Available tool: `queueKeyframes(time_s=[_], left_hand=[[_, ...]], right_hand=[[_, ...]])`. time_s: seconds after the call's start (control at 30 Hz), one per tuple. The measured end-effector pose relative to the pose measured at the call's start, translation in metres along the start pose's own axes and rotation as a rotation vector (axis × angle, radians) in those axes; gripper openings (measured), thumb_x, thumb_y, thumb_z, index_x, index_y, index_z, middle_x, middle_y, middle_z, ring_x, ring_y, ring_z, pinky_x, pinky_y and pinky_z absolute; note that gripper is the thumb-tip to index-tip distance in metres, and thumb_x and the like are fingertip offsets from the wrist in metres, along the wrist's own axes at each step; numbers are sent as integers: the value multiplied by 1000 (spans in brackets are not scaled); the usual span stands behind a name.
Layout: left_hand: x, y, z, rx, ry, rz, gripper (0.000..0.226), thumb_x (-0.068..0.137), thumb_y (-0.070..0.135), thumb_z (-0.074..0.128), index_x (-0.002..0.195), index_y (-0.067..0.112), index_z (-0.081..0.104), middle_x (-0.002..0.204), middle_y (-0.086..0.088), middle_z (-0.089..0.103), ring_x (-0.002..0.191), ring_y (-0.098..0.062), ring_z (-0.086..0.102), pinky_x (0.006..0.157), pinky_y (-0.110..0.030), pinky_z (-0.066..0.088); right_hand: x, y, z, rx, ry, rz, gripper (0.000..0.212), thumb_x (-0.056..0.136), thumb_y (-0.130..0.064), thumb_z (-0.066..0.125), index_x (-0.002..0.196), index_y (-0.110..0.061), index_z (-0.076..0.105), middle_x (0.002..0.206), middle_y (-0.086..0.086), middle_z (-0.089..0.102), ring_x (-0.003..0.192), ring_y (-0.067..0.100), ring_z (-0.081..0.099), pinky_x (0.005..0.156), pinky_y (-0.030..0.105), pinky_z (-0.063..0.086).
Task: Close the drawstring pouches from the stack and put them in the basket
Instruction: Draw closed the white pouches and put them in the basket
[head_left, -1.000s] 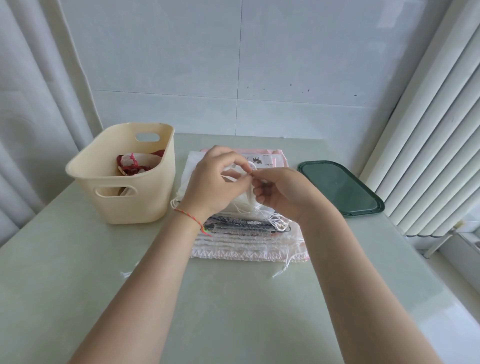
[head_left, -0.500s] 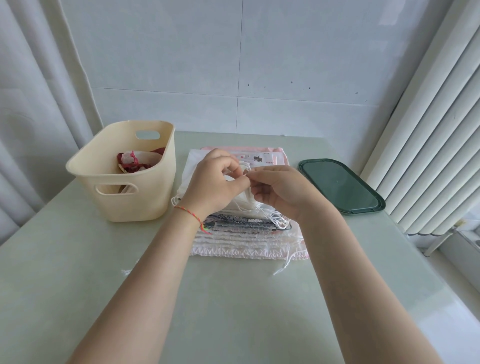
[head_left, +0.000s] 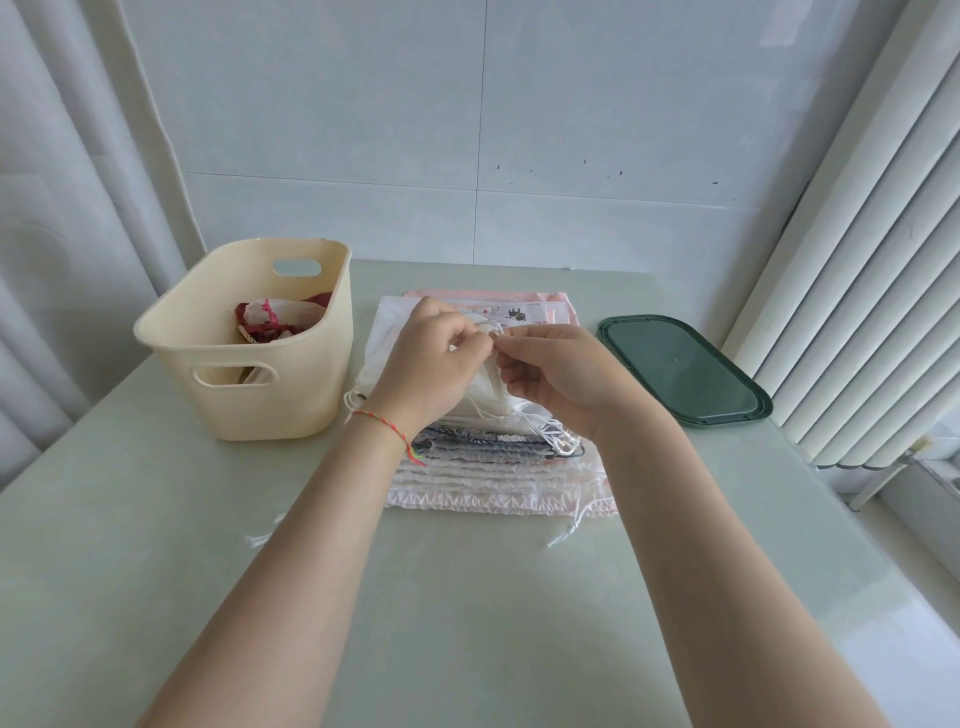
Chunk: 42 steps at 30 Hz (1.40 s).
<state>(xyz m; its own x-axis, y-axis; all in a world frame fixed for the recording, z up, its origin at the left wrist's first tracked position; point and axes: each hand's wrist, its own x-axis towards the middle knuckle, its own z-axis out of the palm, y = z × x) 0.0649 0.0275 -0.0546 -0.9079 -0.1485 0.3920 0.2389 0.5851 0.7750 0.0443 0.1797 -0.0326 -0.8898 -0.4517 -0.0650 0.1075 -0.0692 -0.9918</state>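
Observation:
A stack of flat drawstring pouches, white, grey-patterned and pink, lies in the middle of the table. Above it my left hand grips the gathered neck of a white pouch, fingers curled round it. My right hand pinches the pouch's white cord right beside the left fingertips. The two hands touch over the stack. A cream plastic basket stands to the left of the stack with several closed pouches, red and white, inside.
A dark green tray lid lies at the right of the stack. Loose white cord ends trail off the stack's front edge. Curtains hang at the left, vertical blinds at the right, a tiled wall behind the table.
Both hands stayed over the stack with small finger shifts at the cord. The view drifted slightly; the basket and stack have not moved.

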Motion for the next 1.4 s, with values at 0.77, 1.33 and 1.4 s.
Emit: queueKeyframes(time_s=[0.77,1.33,1.4], left_hand=[[1,-14,-7,143,74,8,29,94,11,48,68,21,37,80,2,44,72,-13,41,64,-25,27],[-1,-13,-12,361,35,73,14,88,20,53,76,14,50,86,5,45,78,-21,50,70,-35,44],[-1,-14,-14,201,67,93,14,77,27,58,71,15,54,93,4,45,90,-15,51,82,-30,44]], right_hand=[[5,5,-10,68,400,-112,11,94,-2,59,83,-3,61,73,8,66,65,19,62,64,26,54],[5,3,-15,74,442,-162,13,95,-3,57,83,-4,61,73,9,64,66,19,62,71,31,57],[5,4,-11,14,387,-116,8,97,-7,56,90,-6,58,81,9,67,76,22,65,81,37,56]])
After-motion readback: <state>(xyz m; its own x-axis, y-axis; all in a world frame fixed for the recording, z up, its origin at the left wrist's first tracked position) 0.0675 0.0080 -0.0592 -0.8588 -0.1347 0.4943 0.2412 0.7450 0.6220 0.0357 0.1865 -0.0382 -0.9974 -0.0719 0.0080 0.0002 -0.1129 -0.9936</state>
